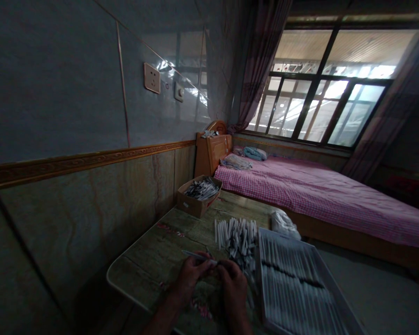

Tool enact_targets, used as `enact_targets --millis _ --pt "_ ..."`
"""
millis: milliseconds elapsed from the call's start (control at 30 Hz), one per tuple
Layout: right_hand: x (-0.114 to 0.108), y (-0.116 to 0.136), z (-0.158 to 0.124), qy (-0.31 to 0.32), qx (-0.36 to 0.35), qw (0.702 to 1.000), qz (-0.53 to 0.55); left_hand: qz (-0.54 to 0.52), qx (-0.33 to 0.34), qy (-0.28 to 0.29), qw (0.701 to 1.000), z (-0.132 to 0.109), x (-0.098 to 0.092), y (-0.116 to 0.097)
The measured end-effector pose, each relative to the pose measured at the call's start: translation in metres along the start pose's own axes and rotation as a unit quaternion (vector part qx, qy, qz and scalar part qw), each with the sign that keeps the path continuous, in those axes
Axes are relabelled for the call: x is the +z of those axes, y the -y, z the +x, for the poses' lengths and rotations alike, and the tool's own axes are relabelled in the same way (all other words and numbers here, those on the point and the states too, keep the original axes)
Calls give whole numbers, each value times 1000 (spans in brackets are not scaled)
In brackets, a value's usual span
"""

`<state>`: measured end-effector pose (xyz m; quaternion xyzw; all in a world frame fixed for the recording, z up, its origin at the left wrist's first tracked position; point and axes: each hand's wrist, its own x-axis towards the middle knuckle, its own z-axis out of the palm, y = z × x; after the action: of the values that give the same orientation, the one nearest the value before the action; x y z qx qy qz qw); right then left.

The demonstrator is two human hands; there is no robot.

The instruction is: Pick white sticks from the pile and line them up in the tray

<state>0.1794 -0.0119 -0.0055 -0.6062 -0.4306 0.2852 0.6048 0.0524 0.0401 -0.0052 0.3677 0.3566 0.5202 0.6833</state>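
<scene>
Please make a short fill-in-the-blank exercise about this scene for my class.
The left hand and right hand hold a slim white tube over the table, with a tray on their ____ side.
The tubes in that tray lie in neat ____, unlike the loose pile of tubes beyond the hands.
The bed past the table has a ____ checked sheet.
The wall socket is to the ____ of the window.
Answers: right; rows; pink; left.
</scene>
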Motion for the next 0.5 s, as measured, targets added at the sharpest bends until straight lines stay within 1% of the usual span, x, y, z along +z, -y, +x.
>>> enact_targets --millis 167,333,400,467,500 --pt "1 -3 0 15 -14 1000 -18 24 0 -10 1000 1 -2 1" --pt "7 -13 -2 15 -71 996 -54 40 10 -22 999 0 -2 -1" --pt "9 -21 -1 0 -120 987 -108 50 14 -24 998 -1 -2 -1" --pt "10 -31 1 -25 -193 963 -187 59 16 -17 998 -3 -2 -1" --pt "9 -36 2 -35 -232 945 -228 63 15 -8 998 -3 -2 0"
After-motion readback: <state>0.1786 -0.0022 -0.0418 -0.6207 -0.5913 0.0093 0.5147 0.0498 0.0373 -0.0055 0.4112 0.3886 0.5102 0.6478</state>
